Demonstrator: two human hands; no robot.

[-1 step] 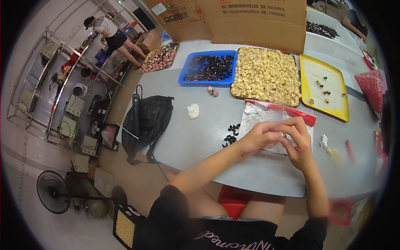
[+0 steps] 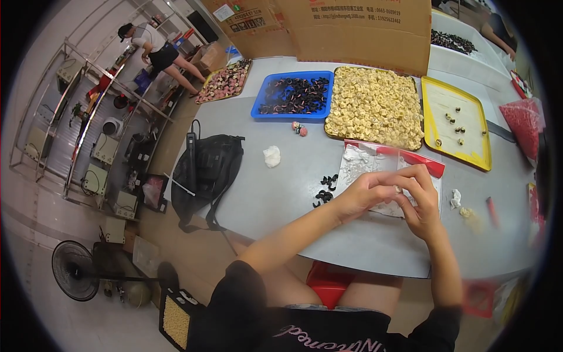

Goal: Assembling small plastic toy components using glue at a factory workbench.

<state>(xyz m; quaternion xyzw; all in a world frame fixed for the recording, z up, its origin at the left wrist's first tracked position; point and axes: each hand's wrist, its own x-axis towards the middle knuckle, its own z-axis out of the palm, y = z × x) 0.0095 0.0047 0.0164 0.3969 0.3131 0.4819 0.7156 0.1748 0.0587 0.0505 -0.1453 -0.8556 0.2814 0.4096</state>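
Above a white sheet with a red edge [image 2: 431, 163], my left hand [image 2: 368, 193] and my right hand [image 2: 420, 202] meet at the fingertips. Both are closed in a pinch around one small pale piece [image 2: 399, 190], mostly covered by the fingers. White paste [image 2: 355, 154] is smeared on the sheet's far left part. Several small black curved pieces [image 2: 324, 191] lie on the table just left of the sheet. Beyond it, a tray is packed with small cream-yellow pieces [image 2: 375, 105].
A blue tray [image 2: 256, 112] holds black curved pieces; a yellow tray [image 2: 482, 158] carries a few small dark pieces. A black bag [image 2: 208, 170] rests at the table's left. A white lump [image 2: 271, 156] and a tiny pink figure [image 2: 299, 129] lie nearby. Cardboard [image 2: 358, 35] stands behind.
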